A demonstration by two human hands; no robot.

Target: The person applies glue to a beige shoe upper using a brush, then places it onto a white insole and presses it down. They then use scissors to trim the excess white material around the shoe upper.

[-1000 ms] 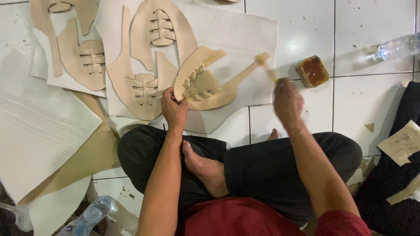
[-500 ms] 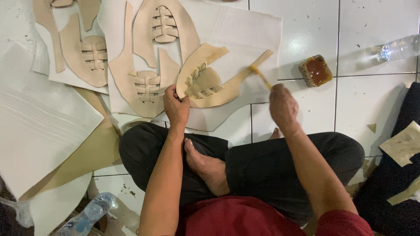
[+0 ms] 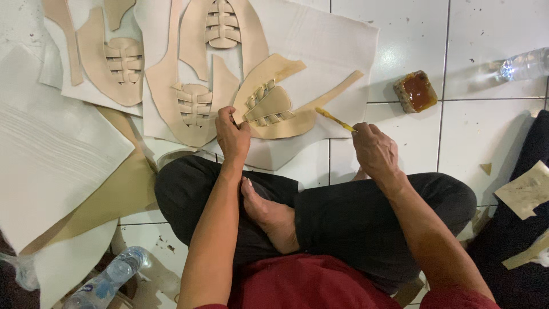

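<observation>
Pinched between my right hand's [image 3: 374, 150] thumb and fingers was a thin yellow-stained brush [image 3: 334, 119], its tip pointing left and up toward the tan shoe upper piece [image 3: 274, 106]. My left hand [image 3: 231, 137] had its fingers curled and pressed together on that piece's near left edge, pinning it to the white sheet [image 3: 337, 51] beneath. I judged the step in hand to be gluing: the brush tip hovered just beside the piece's lower right arm, not clearly touching it. The next stroke would call for a steady hold-down and a light sweep along the strap edges. A small open glue pot [image 3: 416, 91] of amber adhesive sat on the tiled floor [image 3: 486, 34], up and to the right of the brush hand, near but apart.
</observation>
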